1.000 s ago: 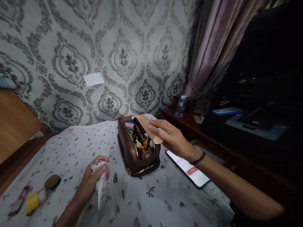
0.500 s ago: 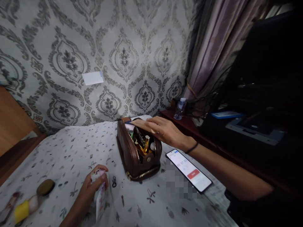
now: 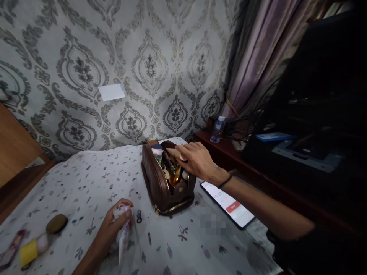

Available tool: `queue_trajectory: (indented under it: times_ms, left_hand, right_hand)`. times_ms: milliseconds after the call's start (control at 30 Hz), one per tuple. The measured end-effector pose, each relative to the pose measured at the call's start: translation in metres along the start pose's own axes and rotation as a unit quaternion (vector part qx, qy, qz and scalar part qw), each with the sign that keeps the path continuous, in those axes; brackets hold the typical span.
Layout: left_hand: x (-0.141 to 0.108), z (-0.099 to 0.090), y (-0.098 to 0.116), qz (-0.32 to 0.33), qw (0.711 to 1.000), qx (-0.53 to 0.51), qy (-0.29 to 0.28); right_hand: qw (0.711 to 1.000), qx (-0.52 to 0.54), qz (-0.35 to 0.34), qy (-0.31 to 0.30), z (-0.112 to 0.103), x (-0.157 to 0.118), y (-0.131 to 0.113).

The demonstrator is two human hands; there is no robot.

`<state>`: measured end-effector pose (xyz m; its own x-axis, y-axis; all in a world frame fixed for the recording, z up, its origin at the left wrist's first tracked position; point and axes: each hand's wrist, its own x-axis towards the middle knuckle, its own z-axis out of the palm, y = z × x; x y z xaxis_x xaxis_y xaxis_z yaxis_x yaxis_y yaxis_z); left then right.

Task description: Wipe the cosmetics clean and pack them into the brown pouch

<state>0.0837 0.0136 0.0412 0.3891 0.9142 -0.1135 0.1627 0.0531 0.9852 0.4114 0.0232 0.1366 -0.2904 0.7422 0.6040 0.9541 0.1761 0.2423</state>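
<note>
I grip a white-and-pink packet (image 3: 123, 238) in my left hand (image 3: 115, 221), my right hand (image 3: 200, 160) grasping a tan strip (image 3: 174, 153) at the open brown bag (image 3: 155, 179).

Bag (image 3: 156, 183) on sheet (image 3: 114, 168), phone (image 3: 233, 208) to its right; bottle (image 3: 218, 130) on ledge (image 3: 201, 136) behind phone; wall (image 3: 149, 65) behind bag.

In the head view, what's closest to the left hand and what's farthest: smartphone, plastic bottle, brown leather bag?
From the left hand:
1. Brown leather bag: just to its right.
2. Smartphone: farther right, past the bag.
3. Plastic bottle: farthest, at the back right.
</note>
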Motion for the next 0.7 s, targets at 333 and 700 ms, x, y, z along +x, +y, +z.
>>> queue_trajectory:
  times_ms: [333, 700]
  left_hand:
    - [-0.003, 0.001, 0.004, -0.01, 1.0, -0.013, -0.009]
    - [-0.001, -0.002, 0.0, -0.011, 1.0, -0.017, -0.022]
  right_hand:
    - [0.999, 0.013, -0.009, -0.045, -0.011, -0.003, -0.003]
    - [0.995, 0.079, -0.033, -0.059, -0.008, -0.009, 0.005]
